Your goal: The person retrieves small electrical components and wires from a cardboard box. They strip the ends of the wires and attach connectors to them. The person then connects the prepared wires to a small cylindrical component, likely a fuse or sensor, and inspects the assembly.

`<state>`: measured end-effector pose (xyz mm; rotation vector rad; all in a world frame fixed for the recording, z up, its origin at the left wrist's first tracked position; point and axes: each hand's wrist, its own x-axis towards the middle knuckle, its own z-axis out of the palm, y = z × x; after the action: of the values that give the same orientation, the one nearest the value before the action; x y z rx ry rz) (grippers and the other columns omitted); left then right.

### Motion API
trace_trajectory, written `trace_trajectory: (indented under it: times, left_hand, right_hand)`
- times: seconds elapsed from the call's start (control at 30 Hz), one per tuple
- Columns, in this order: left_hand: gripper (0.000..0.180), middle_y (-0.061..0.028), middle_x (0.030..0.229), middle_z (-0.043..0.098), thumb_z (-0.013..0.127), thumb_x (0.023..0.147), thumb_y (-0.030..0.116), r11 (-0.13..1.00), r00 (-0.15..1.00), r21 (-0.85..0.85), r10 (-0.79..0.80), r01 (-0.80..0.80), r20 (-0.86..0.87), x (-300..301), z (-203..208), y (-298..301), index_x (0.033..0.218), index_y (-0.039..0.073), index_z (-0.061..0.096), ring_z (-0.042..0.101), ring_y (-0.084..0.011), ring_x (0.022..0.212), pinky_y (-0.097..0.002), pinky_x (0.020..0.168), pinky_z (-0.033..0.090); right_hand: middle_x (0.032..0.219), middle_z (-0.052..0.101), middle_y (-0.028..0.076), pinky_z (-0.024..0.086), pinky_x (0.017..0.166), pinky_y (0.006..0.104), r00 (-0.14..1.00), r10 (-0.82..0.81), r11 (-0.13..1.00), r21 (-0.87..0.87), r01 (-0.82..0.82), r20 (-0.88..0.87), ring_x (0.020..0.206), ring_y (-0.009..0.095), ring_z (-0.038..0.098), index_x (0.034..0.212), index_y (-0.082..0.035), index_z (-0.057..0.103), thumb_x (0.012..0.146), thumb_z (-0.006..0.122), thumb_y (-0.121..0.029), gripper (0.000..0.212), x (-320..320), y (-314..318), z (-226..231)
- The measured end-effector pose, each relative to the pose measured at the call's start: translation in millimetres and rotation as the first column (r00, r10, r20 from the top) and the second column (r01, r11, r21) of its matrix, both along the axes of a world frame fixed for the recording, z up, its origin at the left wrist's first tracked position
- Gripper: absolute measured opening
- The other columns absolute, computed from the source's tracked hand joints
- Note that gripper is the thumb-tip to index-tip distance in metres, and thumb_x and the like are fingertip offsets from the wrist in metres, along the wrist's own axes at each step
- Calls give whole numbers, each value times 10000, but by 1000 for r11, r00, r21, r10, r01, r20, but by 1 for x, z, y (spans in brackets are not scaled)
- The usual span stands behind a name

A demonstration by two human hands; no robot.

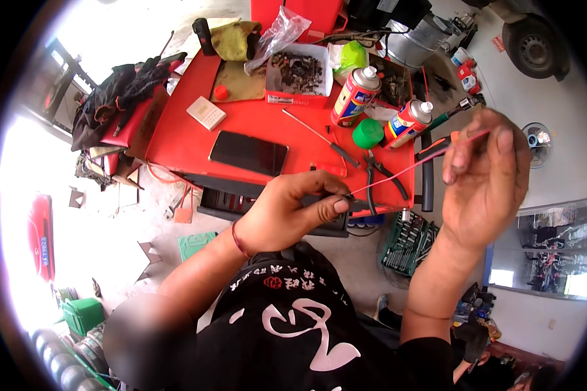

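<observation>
A thin pinkish-red wire (401, 173) runs slantwise between my two hands above the front right of a red cart top (176, 140). Its lower end meets a small dark piece, mostly hidden, that my left hand (293, 212) pinches between thumb and fingers. My right hand (486, 176), raised higher with the palm turned up, holds the upper end between thumb and fingertips. Beneath the wire lie black-handled pliers (370, 186). A slim screwdriver (319, 138) and a black phone (249, 154) rest farther left on the cart.
Two spray cans (355, 96) (407, 124) stand at the cart's right, beside a green cap (368, 133). Behind are a box of small dark parts (298, 75) and a red cap (221, 92). A green socket set case (409, 246) lies on the floor.
</observation>
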<state>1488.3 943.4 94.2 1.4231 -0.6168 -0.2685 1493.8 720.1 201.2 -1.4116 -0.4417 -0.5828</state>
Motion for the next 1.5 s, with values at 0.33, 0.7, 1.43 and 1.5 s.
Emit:
trace_trajectory:
  times: [0.33, 0.7, 1.43, 1.5]
  left_hand:
    - [489, -136, 799, 655, 476, 1044, 362, 889, 770, -433, -380, 150, -513, -25, -9, -16, 1160, -97, 601, 677, -230, 750, -320, 692, 518]
    - [430, -61, 726, 564, 499, 1007, 342, 957, 831, -287, -184, 30, -525, -23, -15, -35, 1075, -57, 644, 536, -149, 645, -297, 611, 453]
    - [196, -43, 905, 633, 586, 1014, 178, 1000, 818, -17, -28, 23, -575, -73, -65, 41, 1064, -7, 630, 600, -82, 721, -233, 601, 474]
    - [197, -44, 892, 639, 591, 1011, 177, 1000, 782, -24, -29, 18, -623, -74, -61, 55, 1059, -9, 631, 596, -81, 685, -229, 577, 471]
  right_hand:
    - [904, 567, 52, 369, 502, 232, 964, 185, 964, 227, -140, -192, 635, 92, 466, 1151, 9, 590, 1014, 542, -264, 309, 32, -15, -29]
    - [823, 501, 33, 358, 501, 227, 939, 322, 903, 337, -266, -121, 622, 89, 423, 1132, 32, 563, 1021, 516, -240, 297, 31, -30, -34]
    - [786, 586, 53, 421, 476, 279, 840, 477, 769, 585, -256, -259, 575, 120, 512, 1085, -15, 631, 990, 582, -229, 239, 14, -2, -137]
    - [783, 585, 44, 422, 478, 284, 843, 468, 787, 560, -261, -265, 573, 121, 510, 1104, -27, 626, 995, 583, -264, 264, 12, 13, -127]
